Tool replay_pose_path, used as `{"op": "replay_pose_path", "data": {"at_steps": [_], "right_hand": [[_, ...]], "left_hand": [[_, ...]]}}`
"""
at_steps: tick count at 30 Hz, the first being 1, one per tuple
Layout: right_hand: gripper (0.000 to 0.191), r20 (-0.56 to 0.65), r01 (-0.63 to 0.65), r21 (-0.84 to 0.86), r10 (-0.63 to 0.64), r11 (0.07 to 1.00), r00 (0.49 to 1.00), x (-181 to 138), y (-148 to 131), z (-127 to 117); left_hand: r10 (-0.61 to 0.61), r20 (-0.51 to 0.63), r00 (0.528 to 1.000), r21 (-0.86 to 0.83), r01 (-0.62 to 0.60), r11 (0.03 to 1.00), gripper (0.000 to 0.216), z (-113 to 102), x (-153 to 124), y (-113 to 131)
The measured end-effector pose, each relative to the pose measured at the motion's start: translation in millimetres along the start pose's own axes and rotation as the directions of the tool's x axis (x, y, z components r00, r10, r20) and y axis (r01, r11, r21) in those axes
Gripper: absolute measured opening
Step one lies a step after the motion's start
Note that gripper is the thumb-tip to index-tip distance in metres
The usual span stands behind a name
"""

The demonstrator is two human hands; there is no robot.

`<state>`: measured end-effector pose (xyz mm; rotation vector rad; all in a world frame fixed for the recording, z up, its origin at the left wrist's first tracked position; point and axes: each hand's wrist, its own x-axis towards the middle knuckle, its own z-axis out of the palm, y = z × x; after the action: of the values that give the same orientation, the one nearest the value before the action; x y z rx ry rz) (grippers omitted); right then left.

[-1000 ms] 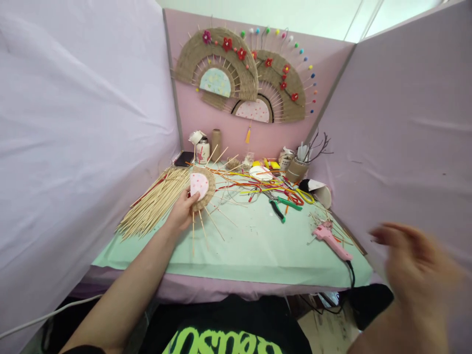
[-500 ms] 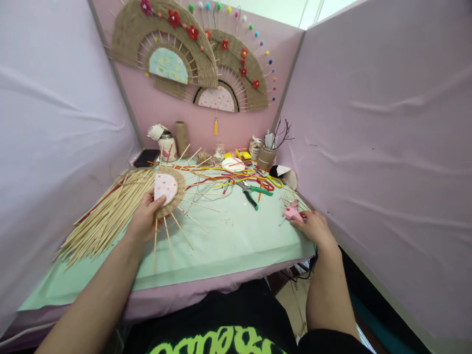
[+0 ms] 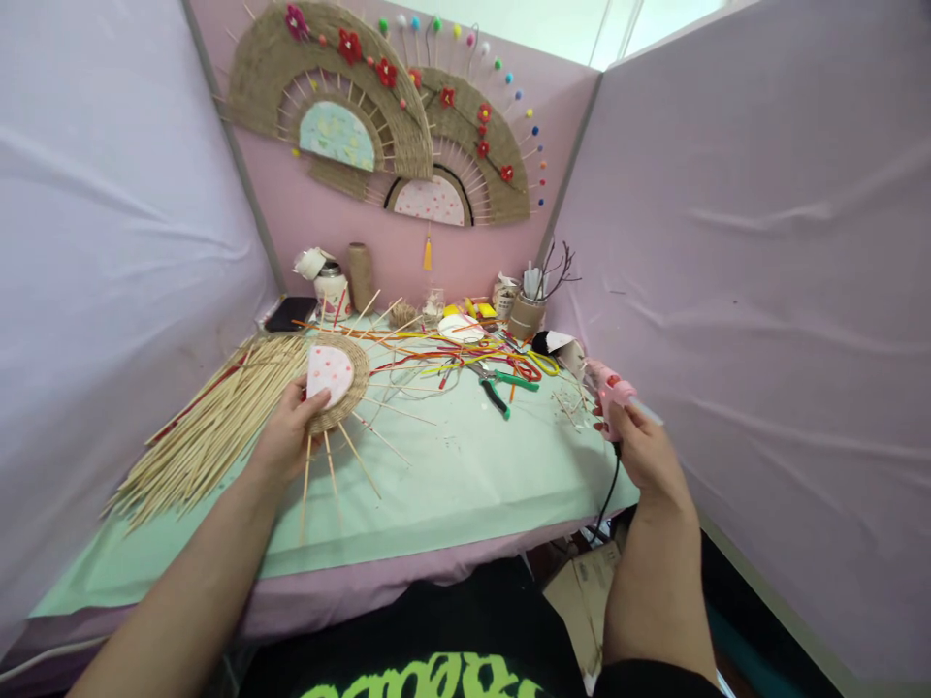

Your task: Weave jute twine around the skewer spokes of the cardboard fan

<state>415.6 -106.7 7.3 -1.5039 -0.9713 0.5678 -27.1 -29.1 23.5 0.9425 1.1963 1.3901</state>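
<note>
My left hand (image 3: pixel 289 427) grips a half-round fan piece (image 3: pixel 358 380) by its straight edge, thumb on the white dotted centre. Woven cord rings that centre, and thin sticks radiate outward from it. In my right hand (image 3: pixel 640 441) is a pink glue gun (image 3: pixel 611 390), raised above the table's right edge with its nozzle pointing up and left. A clear glue stick pokes out of its back, and a black cord (image 3: pixel 609 499) hangs below it. The fingers around its handle are partly hidden.
A heap of thin sticks (image 3: pixel 210 417) lies at the left. Green-handled pliers (image 3: pixel 501 386) rest near coloured pipe cleaners (image 3: pixel 414 357). Jars, a twine spool (image 3: pixel 359 276) and a pot of twigs (image 3: pixel 527 315) line the back. Two finished fans (image 3: pixel 251 82) hang on the back panel.
My right hand has lifted the pink glue gun off the table, up and to the right, turning its nozzle upward. My left hand keeps the fan piece almost in place.
</note>
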Motion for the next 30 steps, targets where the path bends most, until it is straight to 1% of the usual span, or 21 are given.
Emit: {"op": "replay_pose_path", "data": {"at_steps": [1, 3, 4, 6, 10, 14, 18, 22, 24, 27, 30], "right_hand": [[0.052, 0.011, -0.021, 0.116, 0.019, 0.993, 1.0, -2.1, -2.7, 5.2], [0.05, 0.047, -0.068, 0.305, 0.056, 0.95, 0.997, -6.6, -8.2, 17.0], [0.049, 0.077, -0.099, 0.368, 0.075, 0.925, 0.994, -9.2, -11.3, 23.4], [0.048, 0.152, -0.154, 0.429, 0.097, 0.89, 0.984, -15.6, -18.2, 36.7], [0.046, 0.295, -0.196, 0.428, 0.069, 0.882, 0.953, -30.6, -31.6, 63.9], [0.045, 0.406, -0.182, 0.427, -0.008, 0.886, 0.914, -44.7, -39.9, 87.0], [0.036, 0.448, -0.152, 0.487, -0.096, 0.86, 0.889, -59.5, -42.9, 103.3], [0.037, 0.494, -0.106, 0.482, -0.17, 0.87, 0.853, -72.6, -42.0, 116.7], [0.037, 0.514, -0.093, 0.442, -0.167, 0.892, 0.841, -76.4, -40.7, 123.5], [0.038, 0.526, -0.103, 0.368, -0.115, 0.924, 0.842, -78.4, -39.0, 133.5], [0.039, 0.524, -0.12, 0.339, -0.081, 0.933, 0.848, -78.0, -37.9, 142.3]], "left_hand": [[0.004, 0.008, 1.0, -0.006, -0.004, 1.0, 0.049, 0.1, -0.1, -0.1], [0.024, 0.042, 0.999, -0.023, -0.023, 0.999, 0.049, -0.1, 0.5, -1.2], [0.037, 0.057, 0.998, -0.033, -0.035, 0.999, 0.049, -0.5, 1.0, -2.1], [0.052, 0.073, 0.996, -0.041, -0.049, 0.998, 0.05, -1.3, 2.2, -4.3], [0.078, 0.08, 0.994, -0.011, -0.077, 0.997, 0.051, -2.3, 3.1, -8.8], [0.121, 0.139, 0.983, -0.02, -0.12, 0.993, 0.055, -2.9, 1.7, -12.2], [0.152, 0.179, 0.972, 0.003, -0.155, 0.988, 0.056, -2.5, -1.1, -12.9], [0.151, 0.209, 0.966, -0.029, -0.149, 0.988, 0.057, -0.3, -4.0, -11.7], [0.151, 0.225, 0.963, -0.047, -0.144, 0.988, 0.058, 0.6, -4.7, -11.5], [0.164, 0.24, 0.957, -0.027, -0.162, 0.986, 0.059, 0.6, -4.8, -12.2], [0.177, 0.249, 0.952, -0.009, -0.181, 0.984, 0.06, -0.9, -4.3, -14.1]]}}
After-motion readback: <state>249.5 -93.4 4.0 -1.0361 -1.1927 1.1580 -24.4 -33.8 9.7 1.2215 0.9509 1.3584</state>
